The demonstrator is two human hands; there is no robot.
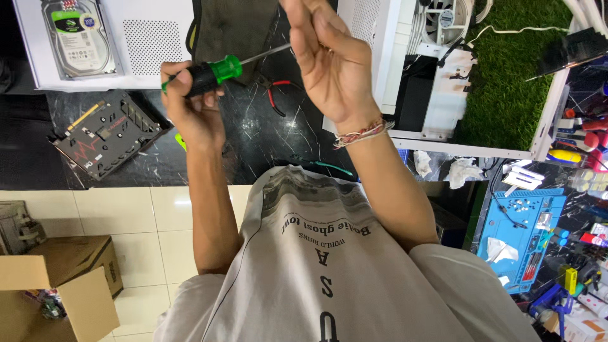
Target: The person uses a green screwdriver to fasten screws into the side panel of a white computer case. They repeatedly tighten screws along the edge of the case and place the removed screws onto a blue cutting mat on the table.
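Black marble-patterned table fills the background beyond both raised hands, with pale floor tiles and cardboard boxes on the near side.

The left hand is closed around the black-and-green handle of a screwdriver. The tool's long axis runs nearly level, tilted slightly up, from the left hand toward the right hand. The metal shaft passes to the right hand's fingertips, which are pinched narrow at the shaft's far end; the tip itself is hidden behind the fingers, so contact cannot be confirmed. The left hand carries the tool; the right hand is nearer its tip.

Surroundings, by place relative to the hands:
- Beyond the left hand: a white box bearing a silver hard drive with a green-and-white label.
- Below and left of the left hand: a dark circuit board with red markings.
- Between the hands, on the table: red-handled pliers.
- Right of the right hand: a white computer case, then green turf.
- Far right, low: a blue work mat.
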